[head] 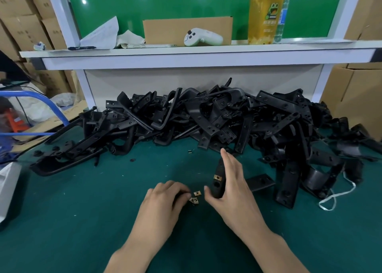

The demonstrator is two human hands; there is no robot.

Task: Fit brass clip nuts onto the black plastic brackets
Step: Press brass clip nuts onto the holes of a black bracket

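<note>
Black plastic bracket (216,190) carrying one square brass clip nut (217,177), second hole empty; right hand (233,188) gripping it, left hand (165,193) pinching loose brass nut (194,200) (black bracket pile (206,117) waiting).

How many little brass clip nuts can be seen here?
3 brass clip nuts. One fitted on the black plastic bracket in the right hand; two loose on the green mat by the fingertips of the left hand. More may hide beneath.
</note>
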